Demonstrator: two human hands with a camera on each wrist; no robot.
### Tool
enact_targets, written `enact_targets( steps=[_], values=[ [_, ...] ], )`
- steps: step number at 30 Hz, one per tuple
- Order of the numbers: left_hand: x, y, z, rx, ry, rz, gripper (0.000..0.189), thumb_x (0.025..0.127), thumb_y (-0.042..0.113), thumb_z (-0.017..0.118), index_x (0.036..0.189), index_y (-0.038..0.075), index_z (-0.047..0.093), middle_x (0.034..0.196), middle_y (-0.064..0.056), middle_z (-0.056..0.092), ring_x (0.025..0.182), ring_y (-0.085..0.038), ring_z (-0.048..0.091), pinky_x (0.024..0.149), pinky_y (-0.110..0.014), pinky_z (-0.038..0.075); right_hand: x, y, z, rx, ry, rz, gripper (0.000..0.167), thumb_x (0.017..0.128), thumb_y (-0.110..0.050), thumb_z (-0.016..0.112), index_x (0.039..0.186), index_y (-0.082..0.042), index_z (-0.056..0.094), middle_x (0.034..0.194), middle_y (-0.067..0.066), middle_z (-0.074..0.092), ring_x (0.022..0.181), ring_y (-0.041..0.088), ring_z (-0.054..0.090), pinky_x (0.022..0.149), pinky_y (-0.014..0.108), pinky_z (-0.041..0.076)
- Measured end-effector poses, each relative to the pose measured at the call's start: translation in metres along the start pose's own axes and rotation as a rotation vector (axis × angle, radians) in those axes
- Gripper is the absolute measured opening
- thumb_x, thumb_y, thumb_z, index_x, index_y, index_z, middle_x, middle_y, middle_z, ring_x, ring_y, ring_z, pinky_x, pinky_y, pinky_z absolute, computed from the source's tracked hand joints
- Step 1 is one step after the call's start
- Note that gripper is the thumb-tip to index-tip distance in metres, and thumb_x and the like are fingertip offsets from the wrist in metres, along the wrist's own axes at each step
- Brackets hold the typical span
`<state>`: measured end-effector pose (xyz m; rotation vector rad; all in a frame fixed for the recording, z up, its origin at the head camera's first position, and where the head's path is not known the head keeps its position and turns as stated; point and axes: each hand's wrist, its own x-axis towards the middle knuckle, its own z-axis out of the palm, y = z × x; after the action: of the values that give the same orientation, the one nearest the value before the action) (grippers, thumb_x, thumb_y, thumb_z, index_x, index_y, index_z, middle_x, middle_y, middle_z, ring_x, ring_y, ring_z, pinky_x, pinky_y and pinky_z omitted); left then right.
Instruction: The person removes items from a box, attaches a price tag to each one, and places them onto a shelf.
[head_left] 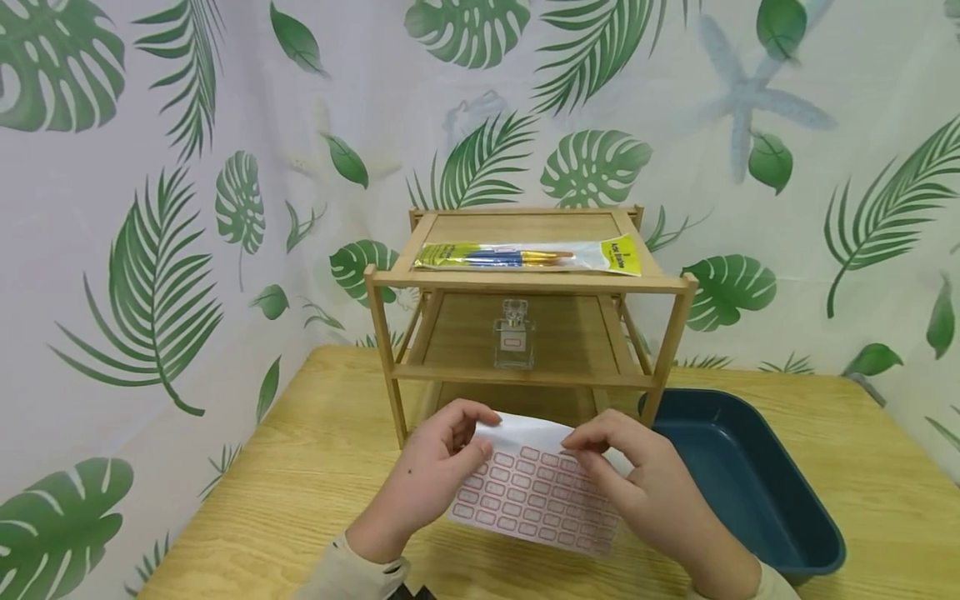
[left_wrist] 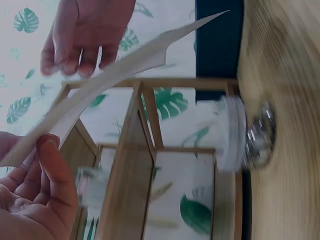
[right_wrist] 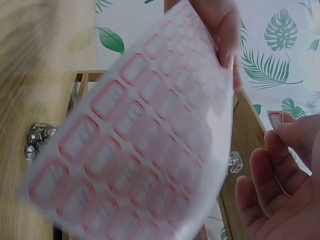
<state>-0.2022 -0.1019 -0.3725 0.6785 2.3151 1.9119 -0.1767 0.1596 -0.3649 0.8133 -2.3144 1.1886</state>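
Note:
My left hand (head_left: 431, 475) pinches the upper left edge of a sheet of red-bordered label stickers (head_left: 517, 500), held tilted in front of the shelf. Between the thumb and index finger of my right hand (head_left: 637, 479) is a single small label sticker (right_wrist: 276, 120), peeled apart from the sheet. That hand is beside the sheet's right side. A glass perfume bottle (head_left: 513, 342) with a red-bordered label stands on the middle tier of the wooden shelf (head_left: 517, 377). On the top tier lies a pack of paintbrushes (head_left: 525, 257), seemingly bearing a similar label.
A dark blue plastic basin (head_left: 750, 467) sits on the wooden table (head_left: 262, 517) to the right of the shelf. In the left wrist view a white-lidded jar (left_wrist: 262, 135) of shiny contents stands low at the shelf; the head view hides it. Leaf-patterned cloth (head_left: 262, 125) hangs behind.

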Motion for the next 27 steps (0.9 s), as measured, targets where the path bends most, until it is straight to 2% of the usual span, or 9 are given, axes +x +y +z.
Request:
enact_targets(
  steps=[5,11,16,21,27],
  values=[
    [-0.007,-0.006,-0.02,0.044,0.054,-0.032,0.017,0.103,0.016,0.06,0.119,0.012,0.061,0.104,-0.008,0.07,0.088,-0.023,0.068,0.07,-0.034,0.058,0.0,0.003,0.0,0.001,-0.013,0.002,0.024,0.093,0.003,0.069,0.103,-0.018,0.072,0.099,-0.015,0.066,0.086,0.007,0.064,0.071,0.028,0.057],
    [-0.015,-0.008,-0.043,0.05,0.11,-0.088,0.016,0.103,0.012,0.059,0.119,0.011,0.061,0.105,-0.01,0.07,0.089,-0.025,0.068,0.068,-0.035,0.058,0.0,0.006,-0.002,-0.045,-0.004,0.047,0.026,0.091,0.002,0.072,0.105,-0.019,0.068,0.097,-0.015,0.067,0.084,0.006,0.062,0.071,0.027,0.055],
    [-0.022,-0.011,-0.064,0.041,0.147,-0.128,0.019,0.103,0.009,0.058,0.121,0.01,0.06,0.109,-0.012,0.068,0.087,-0.027,0.067,0.065,-0.035,0.058,0.0,0.006,-0.003,-0.028,-0.017,0.073,0.022,0.093,-0.002,0.072,0.106,-0.019,0.066,0.099,-0.011,0.068,0.085,0.007,0.061,0.071,0.026,0.054],
    [-0.029,-0.023,-0.087,0.06,0.192,-0.184,0.026,0.103,0.009,0.058,0.129,0.012,0.058,0.114,-0.012,0.068,0.088,-0.027,0.067,0.066,-0.036,0.059,0.001,0.01,-0.005,-0.014,-0.045,0.094,0.02,0.094,-0.003,0.071,0.104,-0.019,0.066,0.096,-0.01,0.068,0.082,0.008,0.061,0.067,0.026,0.054],
    [-0.035,-0.048,-0.117,0.143,0.215,-0.233,0.044,0.103,0.007,0.056,0.145,0.017,0.048,0.118,-0.011,0.066,0.093,-0.028,0.066,0.071,-0.037,0.057,0.002,0.017,-0.008,-0.019,-0.081,0.146,0.015,0.097,-0.008,0.07,0.101,-0.022,0.066,0.091,-0.01,0.066,0.076,0.009,0.06,0.064,0.028,0.053]
  ],
)
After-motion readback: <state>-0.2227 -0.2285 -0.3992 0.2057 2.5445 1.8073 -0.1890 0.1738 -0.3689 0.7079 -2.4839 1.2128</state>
